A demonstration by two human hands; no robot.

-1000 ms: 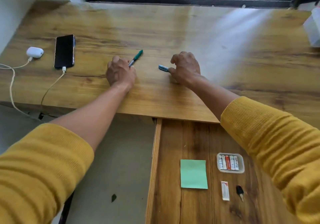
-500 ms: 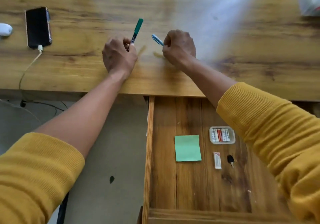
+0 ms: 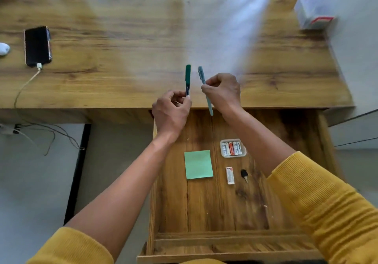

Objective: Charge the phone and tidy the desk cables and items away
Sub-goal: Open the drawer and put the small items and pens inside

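Note:
My left hand (image 3: 171, 112) pinches the lower end of a green pen (image 3: 187, 77), which points away from me above the desk's front edge. My right hand (image 3: 224, 92) grips a pale blue pen (image 3: 205, 90) around its middle, and its lower tip hangs over the open drawer (image 3: 204, 206). Both pens are held off the desk, close together and nearly parallel. A black phone (image 3: 37, 46) lies at the desk's far left with a white cable (image 3: 26, 81) plugged into its near end.
In the drawer lie a green sticky-note pad (image 3: 198, 164), a small tray of batteries (image 3: 233, 148), a white eraser (image 3: 230, 175) and a black key (image 3: 244, 174). A white earbud case (image 3: 4, 48) sits left of the phone. A white box (image 3: 315, 10) stands far right. Cables hang below the desk's left.
Both hands have lifted their pens off the desk and drawn them back toward me to the drawer's far edge. The view has tilted down, so more of the drawer shows.

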